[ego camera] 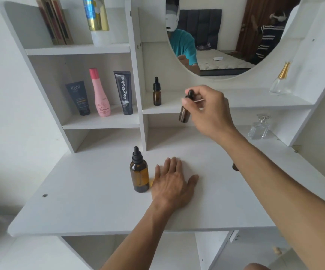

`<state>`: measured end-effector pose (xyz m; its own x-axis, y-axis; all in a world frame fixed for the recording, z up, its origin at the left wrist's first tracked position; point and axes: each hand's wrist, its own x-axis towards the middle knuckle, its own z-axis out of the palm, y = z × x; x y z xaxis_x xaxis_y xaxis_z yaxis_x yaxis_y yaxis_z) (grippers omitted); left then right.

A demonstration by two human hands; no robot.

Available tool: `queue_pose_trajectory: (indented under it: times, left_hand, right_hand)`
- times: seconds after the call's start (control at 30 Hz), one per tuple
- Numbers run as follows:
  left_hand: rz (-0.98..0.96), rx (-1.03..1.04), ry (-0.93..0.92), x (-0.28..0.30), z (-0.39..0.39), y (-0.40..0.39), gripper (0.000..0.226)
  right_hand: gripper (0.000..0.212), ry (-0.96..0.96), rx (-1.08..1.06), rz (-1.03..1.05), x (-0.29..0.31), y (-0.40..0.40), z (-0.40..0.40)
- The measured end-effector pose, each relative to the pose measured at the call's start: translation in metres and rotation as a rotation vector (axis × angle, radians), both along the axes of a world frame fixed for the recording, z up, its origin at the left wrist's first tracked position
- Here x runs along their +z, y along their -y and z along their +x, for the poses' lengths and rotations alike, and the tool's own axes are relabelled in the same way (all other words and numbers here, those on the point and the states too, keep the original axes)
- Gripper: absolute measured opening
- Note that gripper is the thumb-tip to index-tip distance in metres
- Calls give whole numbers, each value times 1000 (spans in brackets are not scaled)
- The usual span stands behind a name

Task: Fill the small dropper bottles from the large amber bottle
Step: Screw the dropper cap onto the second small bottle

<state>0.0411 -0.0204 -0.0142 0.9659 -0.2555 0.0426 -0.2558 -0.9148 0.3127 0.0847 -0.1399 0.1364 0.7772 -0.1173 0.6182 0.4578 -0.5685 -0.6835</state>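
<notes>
Pinching the black dropper cap of a small dropper bottle [185, 114] between thumb and fingertips [186, 103], with the right hand [208, 112] closed on it and the amber body hanging free below, in the air just in front of the middle shelf [255, 103]. Judged as the step of bringing a small bottle down from the shelf to the tabletop [99, 201]. Better to grip lower, on the ribbed collar and not only on the soft bulb, because a squeezed bulb gives a weak hold and the bottle swings. Better also to keep it upright and lower it slowly, to a bare place right of the large amber bottle [139, 175], near enough for filling but not touching it. Resting flat on the tabletop, palm down and fingers spread, holding nothing: the left hand [172, 180], just right of the large bottle, which stands upright with its dropper cap on, near the middle of the table. Good to move this hand aside first, or use it to steady the large bottle. Standing far on the same shelf, to the left: a second small dropper bottle [157, 94], closed. Peeping out from behind the right forearm: something dark [235, 167], too hidden to tell what. Care needed with the glass perfume bottle [259, 126] at the far right, well apart from the path.
</notes>
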Motion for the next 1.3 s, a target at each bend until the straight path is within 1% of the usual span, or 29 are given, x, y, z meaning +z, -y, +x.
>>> queue_pose_trajectory:
  times: [0.17, 0.37, 0.47, 0.57, 0.7, 0.93, 1.03, 1.17, 1.23, 1.3]
  left_hand:
    - [27, 1, 12, -5, 0, 0, 83]
    - [32, 12, 36, -8, -1, 1, 83]
    - [37, 18, 31, -7, -1, 1, 83]
    - [35, 18, 25, -7, -2, 2, 83]
    - [37, 18, 36, -7, -1, 2, 83]
    - [35, 13, 45, -6, -2, 2, 82]
    - [38, 13, 39, -5, -3, 2, 82]
    - [42, 11, 34, -6, -3, 2, 82]
    - [44, 11, 33, -6, -3, 2, 82]
    - [41, 11, 35, -7, -3, 2, 83]
  right_hand:
    - [14, 4, -55, 79, 18, -10, 47]
    - [15, -63, -56, 52, 18, -18, 78]
    - [17, -98, -54, 11, 14, -23, 86]
    - [19, -115, -50, 13, 12, -24, 90]
    - [20, -105, -36, -14, 11, -25, 92]
    - [21, -90, -24, 5, 8, -26, 94]
    - [27, -99, -28, 5, 5, -24, 93]
    - [45, -132, -35, 25, 1, -20, 85]
    - [48, -138, -53, 27, 0, -15, 76]
    - [46, -126, -73, 34, -1, -10, 64]
